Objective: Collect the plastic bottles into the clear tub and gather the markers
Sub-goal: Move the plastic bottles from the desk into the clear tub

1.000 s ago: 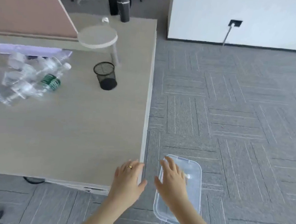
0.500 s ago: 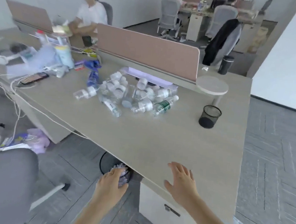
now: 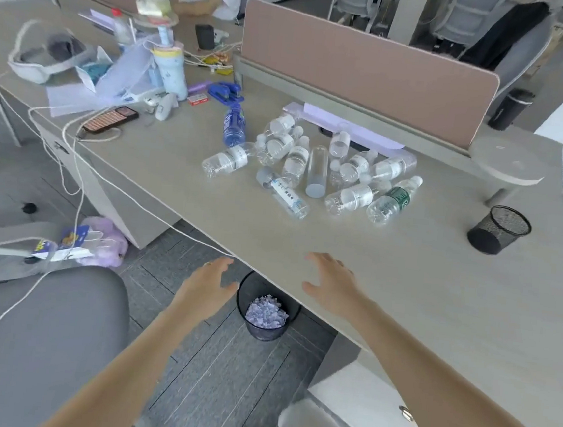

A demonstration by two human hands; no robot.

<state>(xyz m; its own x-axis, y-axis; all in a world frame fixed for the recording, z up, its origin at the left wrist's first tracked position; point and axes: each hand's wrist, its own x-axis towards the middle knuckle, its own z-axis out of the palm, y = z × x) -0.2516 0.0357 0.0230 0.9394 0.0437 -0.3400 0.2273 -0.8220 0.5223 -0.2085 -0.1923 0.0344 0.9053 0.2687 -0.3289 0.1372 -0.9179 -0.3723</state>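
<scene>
Plainly, nothing is in hand yet; the left hand (image 3: 202,286) hangs off the near edge of the bench (image 3: 437,297) with fingers loosely spread and no grip on anything, and the right hand (image 3: 332,282) hovers over the bench's near edge, likewise released; both are well apart from the work.

Farther back on the bench lies the heap of plastic bottles (image 3: 315,168), nearly all on their sides, touching and overlapping; a blue bottle (image 3: 234,127) sits at the heap's left edge, a green-labelled bottle (image 3: 393,200) at its right, and a straight clear tube-like one (image 3: 317,170) in the middle. The clear tub is not in view, and no markers can be made out (the black mesh cup (image 3: 498,229) to the right looks empty from here).

As for handling, these look empty, so light and thin-walled; they will likely dent under a hard squeeze and roll at a nudge, being round and smooth. A sound grip would be around the labelled waist, where the film gives some friction, or at the stiffer neck under the cap; outer bottles first, since pulling one from the middle may set its neighbours rolling toward the bench edge.
</scene>
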